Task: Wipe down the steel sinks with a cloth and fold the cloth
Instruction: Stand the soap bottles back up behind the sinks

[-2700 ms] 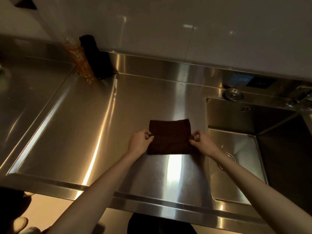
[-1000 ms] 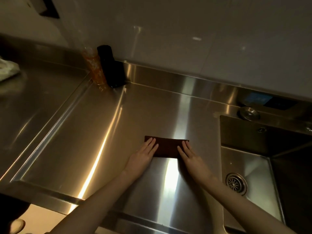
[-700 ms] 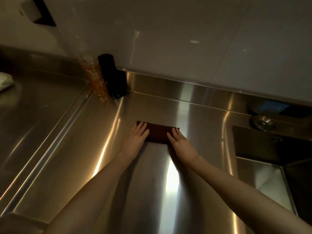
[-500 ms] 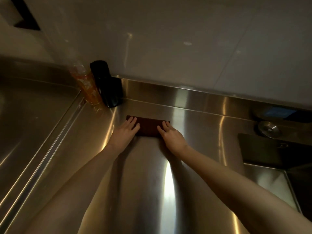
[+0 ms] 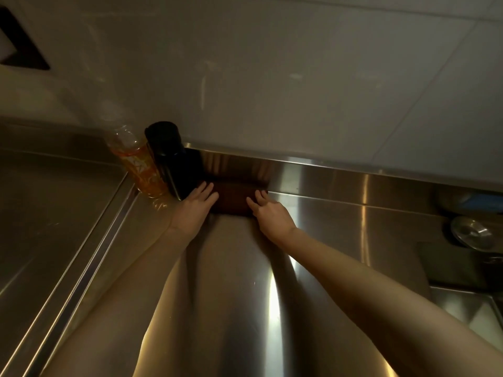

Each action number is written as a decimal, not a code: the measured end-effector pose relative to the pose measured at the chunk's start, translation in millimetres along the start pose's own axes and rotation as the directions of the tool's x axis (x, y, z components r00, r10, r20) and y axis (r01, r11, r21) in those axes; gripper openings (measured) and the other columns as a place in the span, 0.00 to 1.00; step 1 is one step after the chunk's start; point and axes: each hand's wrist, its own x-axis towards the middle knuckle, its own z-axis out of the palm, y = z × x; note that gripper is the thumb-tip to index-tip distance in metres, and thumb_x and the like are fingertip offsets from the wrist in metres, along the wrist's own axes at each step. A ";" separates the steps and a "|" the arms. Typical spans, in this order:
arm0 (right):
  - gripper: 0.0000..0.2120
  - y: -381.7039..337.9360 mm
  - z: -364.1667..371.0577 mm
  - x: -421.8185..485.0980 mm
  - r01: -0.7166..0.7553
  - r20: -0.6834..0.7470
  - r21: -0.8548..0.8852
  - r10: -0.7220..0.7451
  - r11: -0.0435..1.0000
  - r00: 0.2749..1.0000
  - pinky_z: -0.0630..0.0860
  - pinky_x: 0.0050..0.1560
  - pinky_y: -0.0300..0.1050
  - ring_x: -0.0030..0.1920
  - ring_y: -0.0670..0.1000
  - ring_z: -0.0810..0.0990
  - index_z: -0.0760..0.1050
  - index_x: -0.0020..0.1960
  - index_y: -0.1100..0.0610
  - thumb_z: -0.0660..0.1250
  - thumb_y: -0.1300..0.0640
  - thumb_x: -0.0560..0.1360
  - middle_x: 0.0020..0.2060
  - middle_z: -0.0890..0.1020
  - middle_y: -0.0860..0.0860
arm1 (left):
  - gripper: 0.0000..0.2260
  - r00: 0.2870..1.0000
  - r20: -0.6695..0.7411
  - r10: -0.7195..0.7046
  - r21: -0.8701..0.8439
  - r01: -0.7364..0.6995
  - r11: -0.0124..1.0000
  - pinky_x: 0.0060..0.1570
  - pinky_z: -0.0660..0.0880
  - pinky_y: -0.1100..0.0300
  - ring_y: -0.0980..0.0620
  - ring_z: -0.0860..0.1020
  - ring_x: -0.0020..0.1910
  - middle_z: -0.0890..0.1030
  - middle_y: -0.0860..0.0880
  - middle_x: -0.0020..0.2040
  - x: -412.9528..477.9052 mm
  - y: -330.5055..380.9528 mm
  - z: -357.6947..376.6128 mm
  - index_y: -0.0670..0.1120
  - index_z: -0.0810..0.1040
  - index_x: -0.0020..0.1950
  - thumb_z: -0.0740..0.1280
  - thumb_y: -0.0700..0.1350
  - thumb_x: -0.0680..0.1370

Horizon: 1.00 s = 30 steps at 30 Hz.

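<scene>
Steel surface with raised back edge below a tiled wall: folded cloth pressed flat at the rear.
Folded into a narrow dark brown strip, the cloth lies between the hands, against the back edge just beyond the fingertips. Flat and straight-fingered, the left hand rests on its left end; the right hand, equally flat, presses its right end. Just left of the left hand stands a black cylinder, with a clear bottle of orange liquid farther left. Well right of the right hand lies the sink.
</scene>
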 end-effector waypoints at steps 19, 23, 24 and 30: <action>0.26 53.9 -27.4 -109.5 -0.069 -0.141 0.461 0.150 0.885 0.979 0.55 0.69 0.37 0.74 0.54 0.60 0.58 0.75 0.57 0.61 0.62 0.78 0.74 0.62 0.55 | 0.22 0.987 -0.091 -0.129 -0.294 0.097 0.951 0.71 0.56 0.56 0.46 0.59 0.74 0.64 0.42 0.73 -9.2 58.8 -4.3 0.41 0.67 0.71 0.61 0.33 0.77; 0.22 107.2 -27.8 -212.0 -0.293 -0.115 0.538 0.413 0.790 0.903 0.54 0.64 0.27 0.69 0.56 0.69 0.67 0.70 0.61 0.65 0.63 0.77 0.68 0.70 0.58 | 0.17 0.994 -0.097 0.049 -0.388 -0.084 0.918 0.70 0.58 0.53 0.41 0.64 0.71 0.70 0.40 0.69 -20.8 117.0 1.0 0.39 0.73 0.65 0.63 0.37 0.77; 0.21 121.2 -26.4 -237.6 -0.348 -0.089 0.529 0.459 0.774 0.884 0.55 0.63 0.27 0.68 0.56 0.70 0.69 0.69 0.61 0.65 0.62 0.77 0.67 0.71 0.58 | 0.17 0.991 -0.071 0.110 -0.396 -0.129 0.909 0.70 0.58 0.53 0.41 0.63 0.71 0.70 0.40 0.69 -21.4 133.5 3.3 0.39 0.73 0.65 0.63 0.38 0.77; 0.24 198.0 -42.7 -384.2 -0.524 -0.104 0.476 0.637 0.706 0.764 0.61 0.65 0.38 0.68 0.48 0.68 0.67 0.68 0.49 0.66 0.62 0.75 0.68 0.70 0.51 | 0.18 0.910 -0.049 0.411 -0.305 -0.405 0.862 0.57 0.74 0.46 0.40 0.77 0.60 0.81 0.42 0.56 -6.9 245.9 -13.7 0.43 0.81 0.53 0.57 0.44 0.69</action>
